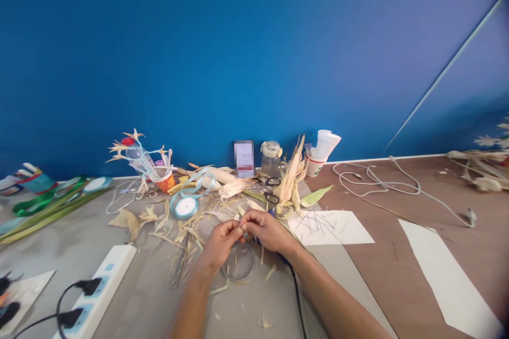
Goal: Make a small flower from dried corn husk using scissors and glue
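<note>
My left hand [221, 243] and my right hand [265, 229] meet over the near middle of the table, both closed in a pinch, fingertips together. Whatever they hold is small and mostly covered by the fingers; a pale bit shows there, but its kind is unclear. Just below them lies a clear round dish or ring [239, 264]. Dry corn husk scraps [189, 241] are strewn to the left of my hands. A roll of light blue ribbon [185, 207] sits behind my left hand. Dark-handled scissors [272, 198] lie beyond my right hand.
Standing corn husks [292, 183], a lidded jar [271, 158] and a phone [244, 159] line the blue partition. Thin sticks lie on white paper [342, 233] at right. A power strip [105, 286] is at front left, a black cable [297, 296] in front, white cables [397, 186] right.
</note>
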Tool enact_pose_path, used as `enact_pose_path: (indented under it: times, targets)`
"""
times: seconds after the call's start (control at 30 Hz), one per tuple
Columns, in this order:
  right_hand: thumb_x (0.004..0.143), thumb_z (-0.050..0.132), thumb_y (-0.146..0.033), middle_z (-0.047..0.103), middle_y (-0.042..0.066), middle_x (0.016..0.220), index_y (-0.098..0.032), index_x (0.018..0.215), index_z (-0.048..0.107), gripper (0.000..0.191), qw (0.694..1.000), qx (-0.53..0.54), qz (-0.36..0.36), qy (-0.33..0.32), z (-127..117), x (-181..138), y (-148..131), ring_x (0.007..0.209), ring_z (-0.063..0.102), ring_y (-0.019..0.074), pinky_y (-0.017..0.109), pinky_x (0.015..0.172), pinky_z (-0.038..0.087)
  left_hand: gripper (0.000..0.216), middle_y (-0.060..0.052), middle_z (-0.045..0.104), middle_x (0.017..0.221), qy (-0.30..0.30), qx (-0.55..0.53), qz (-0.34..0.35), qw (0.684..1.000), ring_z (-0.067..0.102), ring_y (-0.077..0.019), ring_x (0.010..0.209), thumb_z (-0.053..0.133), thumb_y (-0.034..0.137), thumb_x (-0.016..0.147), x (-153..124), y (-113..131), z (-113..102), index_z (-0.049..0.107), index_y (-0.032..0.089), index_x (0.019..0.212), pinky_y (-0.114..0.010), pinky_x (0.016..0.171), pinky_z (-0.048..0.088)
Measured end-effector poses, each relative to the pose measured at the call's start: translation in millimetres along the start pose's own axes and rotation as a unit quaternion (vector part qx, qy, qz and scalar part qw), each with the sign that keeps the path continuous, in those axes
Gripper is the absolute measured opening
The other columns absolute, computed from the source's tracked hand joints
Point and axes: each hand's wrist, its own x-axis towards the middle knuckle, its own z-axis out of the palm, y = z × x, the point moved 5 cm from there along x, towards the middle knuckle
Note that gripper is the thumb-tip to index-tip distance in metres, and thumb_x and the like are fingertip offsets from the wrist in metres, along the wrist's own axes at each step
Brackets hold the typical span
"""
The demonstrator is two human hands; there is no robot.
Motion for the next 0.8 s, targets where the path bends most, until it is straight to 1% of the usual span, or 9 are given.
enact_pose_path:
  times: [0.1,0.27,0.37,0.43,0.5,0.6,0.7,0.8]
  targets:
    - [0.077,0.049,-0.016,0.05,-0.004,0.062,-0.016,0.071,0.057,0.01,0.999,-0.029,-0.016,0.021,0.5,-0.2,-0.6,0.056,0.044,0.0083,0.019,0.054,0.036,0.032,-0.001,0.058,0.062,0.014,0.008,0.003,1.0,0.052,-0.0144,0.064,0.059,0.046,0.073,-0.7,-1.8,-2.8,0.06,0.015,0.068,-0.026,0.064,0.04]
    - [0.079,0.048,-0.022,0.045,-0.004,0.06,-0.016,0.069,0.052,0.013,0.997,-0.014,-0.033,0.067,-2.2,1.7,2.9,0.056,0.041,0.0085,0.02,0.055,0.034,0.031,-0.001,0.059,0.065,0.059,0.013,0.024,0.998,0.054,-0.0159,0.068,0.05,0.045,0.08,-1.5,-3.8,-9.4,0.06,0.016,0.076,-0.028,0.069,0.041]
    - [0.079,0.048,-0.022,0.042,-0.005,0.059,-0.017,0.067,0.051,0.013,0.996,-0.02,-0.031,0.086,-3.5,2.1,2.5,0.055,0.039,0.0087,0.02,0.055,0.034,0.028,-0.001,0.059,0.067,0.079,0.017,0.028,0.996,0.054,-0.0161,0.068,0.055,0.044,0.075,-0.6,-3.2,-9.1,0.058,0.017,0.079,-0.028,0.068,0.042]
    - [0.078,0.048,-0.021,0.043,-0.005,0.06,-0.017,0.067,0.051,0.012,0.995,-0.025,-0.033,0.093,-2.7,2.0,2.4,0.056,0.04,0.0091,0.02,0.055,0.035,0.026,0.0,0.057,0.068,0.084,0.017,0.031,0.996,0.054,-0.0156,0.066,0.06,0.042,0.071,0.3,-2.7,-7.4,0.057,0.017,0.078,-0.027,0.066,0.042]
    - [0.078,0.049,-0.022,0.045,-0.004,0.062,-0.017,0.067,0.052,0.012,0.994,-0.028,-0.036,0.097,-1.1,1.9,3.3,0.058,0.041,0.0095,0.02,0.056,0.035,0.025,0.0,0.056,0.068,0.093,0.022,0.041,0.995,0.053,-0.0146,0.065,0.061,0.04,0.069,0.7,-2.0,-6.6,0.055,0.017,0.075,-0.026,0.064,0.042]
    - [0.079,0.049,-0.022,0.046,-0.003,0.063,-0.017,0.069,0.053,0.012,0.994,-0.029,-0.04,0.1,1.6,1.7,5.3,0.06,0.043,0.01,0.021,0.057,0.035,0.022,0.001,0.053,0.065,0.105,0.049,0.055,0.992,0.051,-0.0139,0.064,0.057,0.039,0.074,-0.2,-0.1,-6.5,0.054,0.018,0.072,-0.025,0.064,0.04]
    - [0.079,0.048,-0.021,0.047,-0.003,0.064,-0.017,0.07,0.054,0.012,0.994,-0.028,-0.044,0.101,3.3,1.4,5.7,0.06,0.044,0.0103,0.021,0.059,0.036,0.023,0.002,0.052,0.063,0.101,0.08,0.068,0.989,0.05,-0.0141,0.063,0.05,0.04,0.079,-2.0,3.4,-5.2,0.052,0.019,0.07,-0.025,0.063,0.039]
    - [0.08,0.048,-0.019,0.051,-0.002,0.068,-0.017,0.07,0.055,0.013,0.992,-0.038,-0.063,0.105,4.3,1.1,4.0,0.066,0.048,0.0113,0.022,0.064,0.038,0.026,0.002,0.049,0.061,0.097,0.113,0.083,0.985,0.048,-0.0142,0.062,0.043,0.039,0.083,-3.4,5.5,-3.3,0.048,0.02,0.067,-0.025,0.062,0.038]
